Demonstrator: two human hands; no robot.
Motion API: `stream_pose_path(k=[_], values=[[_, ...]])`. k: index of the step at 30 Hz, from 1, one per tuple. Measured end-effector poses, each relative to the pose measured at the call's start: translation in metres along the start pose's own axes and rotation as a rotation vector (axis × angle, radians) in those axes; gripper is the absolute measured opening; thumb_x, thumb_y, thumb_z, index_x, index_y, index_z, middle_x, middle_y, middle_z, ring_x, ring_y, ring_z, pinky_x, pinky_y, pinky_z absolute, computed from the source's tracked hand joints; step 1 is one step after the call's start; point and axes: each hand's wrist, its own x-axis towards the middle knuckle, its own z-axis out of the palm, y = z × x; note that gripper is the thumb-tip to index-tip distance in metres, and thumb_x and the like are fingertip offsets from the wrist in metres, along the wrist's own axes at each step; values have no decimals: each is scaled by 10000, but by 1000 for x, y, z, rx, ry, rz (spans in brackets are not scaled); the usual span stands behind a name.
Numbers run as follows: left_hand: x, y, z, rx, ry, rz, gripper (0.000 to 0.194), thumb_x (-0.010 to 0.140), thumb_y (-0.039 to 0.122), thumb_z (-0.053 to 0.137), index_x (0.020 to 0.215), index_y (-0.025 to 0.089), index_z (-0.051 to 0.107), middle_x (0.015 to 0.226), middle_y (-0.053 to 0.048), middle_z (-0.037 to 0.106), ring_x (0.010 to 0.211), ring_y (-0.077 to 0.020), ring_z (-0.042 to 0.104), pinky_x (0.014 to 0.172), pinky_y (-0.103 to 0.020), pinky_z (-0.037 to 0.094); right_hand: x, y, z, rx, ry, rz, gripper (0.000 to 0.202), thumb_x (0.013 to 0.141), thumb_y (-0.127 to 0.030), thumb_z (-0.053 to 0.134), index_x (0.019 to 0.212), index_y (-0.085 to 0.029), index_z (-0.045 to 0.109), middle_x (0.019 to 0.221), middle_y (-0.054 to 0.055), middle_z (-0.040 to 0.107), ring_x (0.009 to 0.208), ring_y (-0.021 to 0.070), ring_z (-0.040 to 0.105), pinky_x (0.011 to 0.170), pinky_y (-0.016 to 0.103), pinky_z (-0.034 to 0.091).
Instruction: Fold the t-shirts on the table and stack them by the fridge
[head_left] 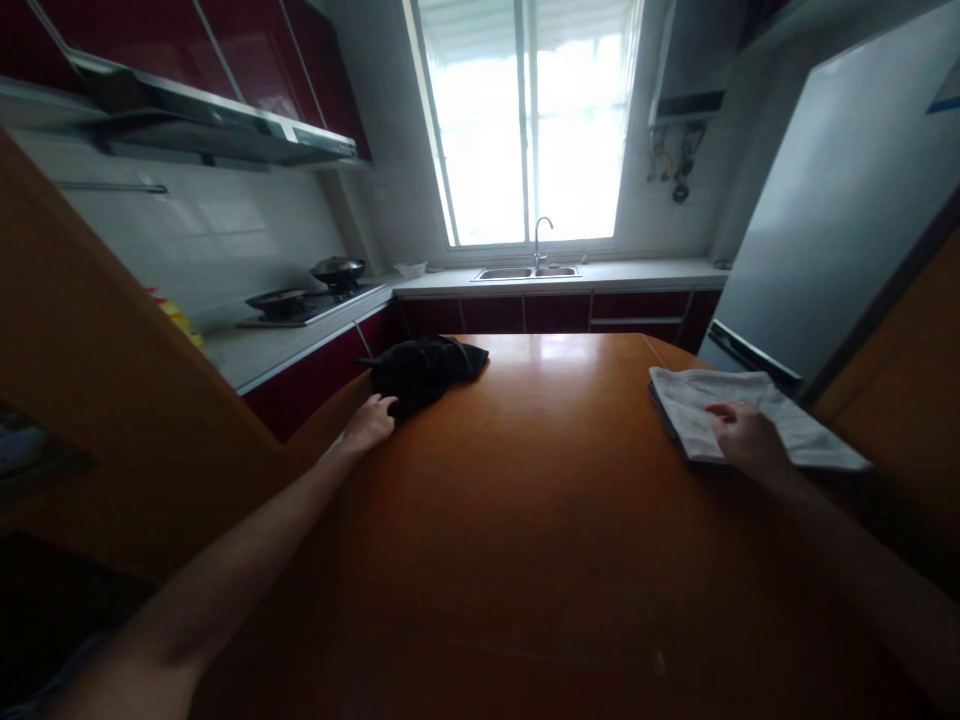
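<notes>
On the far left part of the brown wooden table (525, 480) lies a crumpled black cloth (427, 368), perhaps a garment. My left hand (370, 423) is at its near left edge, fingers bent and closed against the fabric. At the right side of the table is a stack of folded cloths, a white cloth (686, 400) on top with darker layers under it. Over this stack my right hand (744, 435) hovers or rests lightly, its thumb and forefinger slightly apart. Nothing shows between those fingers.
A counter with a sink (506, 273) runs below the window. To the left stand a stove with a lidded pan (337, 268) and a range hood (217, 130). A tall fridge (840, 220) borders the right side, close to the cloth stack.
</notes>
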Motion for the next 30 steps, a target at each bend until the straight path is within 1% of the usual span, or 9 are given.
stream_pose_path(k=[4, 8, 12, 15, 17, 21, 24, 27, 30], values=[[-22, 15, 21, 79, 111, 24, 409, 797, 237, 498, 1162, 171, 670, 1442, -155, 508, 1305, -354, 526, 1139, -457, 402, 18, 29, -4, -323, -78, 243, 423, 885, -327, 599, 1230, -96, 678, 1330, 269, 601, 1208, 415, 558, 937, 484, 455], [-36, 48, 26, -93, 52, 199, 325, 825, 295, 464, 1062, 220, 672, 1309, -96, 607, 1231, -297, 590, 1137, -413, 424, 18, 23, -8, -242, -130, 284, 247, 908, -232, 541, 1018, -98, 718, 1096, 247, 703, 1086, 350, 622, 844, 394, 455], [-38, 80, 23, -235, -12, 281, 271, 824, 314, 476, 993, 234, 672, 1191, -71, 680, 1156, -277, 639, 1102, -419, 461, 4, -13, -13, -56, -139, 181, 204, 922, -215, 493, 928, -135, 680, 902, 161, 727, 879, 252, 657, 719, 304, 447], [-37, 112, 22, -346, -14, 382, 269, 886, 348, 488, 1028, 230, 684, 1136, -72, 699, 1115, -270, 658, 1041, -419, 508, -27, -62, -17, 94, -222, -44, 163, 937, -252, 494, 877, -186, 630, 822, 63, 702, 794, 192, 635, 700, 266, 440], [-43, 142, 20, -426, -44, 481, 337, 936, 403, 510, 1187, 240, 665, 1217, -79, 671, 1116, -260, 657, 974, -395, 550, -58, -102, -22, 274, -291, -221, 121, 925, -243, 507, 863, -191, 598, 787, 36, 670, 748, 177, 600, 681, 270, 427], [-74, 216, 12, -478, -274, 796, 732, 915, 457, 655, 1569, 374, 337, 1588, -75, 401, 1320, -280, 549, 1020, -392, 533, -125, -170, -31, 490, -597, -464, 120, 927, -208, 515, 838, -203, 595, 743, -16, 618, 675, 134, 535, 629, 250, 385], [-98, 257, 10, -472, -524, 1073, 582, 938, 377, 653, 1489, 430, 472, 1536, -45, 487, 1299, -259, 577, 1002, -313, 517, -160, -193, -34, 567, -751, -482, 117, 868, -145, 570, 768, -199, 595, 750, -17, 619, 695, 130, 533, 620, 238, 382], [-106, 265, 17, -479, -703, 1197, 282, 985, 293, 571, 1224, 368, 701, 1246, -26, 702, 1086, -206, 680, 908, -256, 514, -173, -193, -37, 587, -807, -382, 107, 875, -191, 604, 769, -203, 611, 744, -16, 625, 683, 136, 541, 599, 238, 388], [-90, 255, 33, -503, -703, 1088, 232, 942, 194, 573, 1044, 277, 764, 1051, -43, 758, 906, -173, 697, 805, -247, 513, -166, -182, -45, 563, -695, -323, 161, 935, -298, 569, 809, -217, 629, 731, -13, 627, 670, 148, 552, 602, 255, 404]])
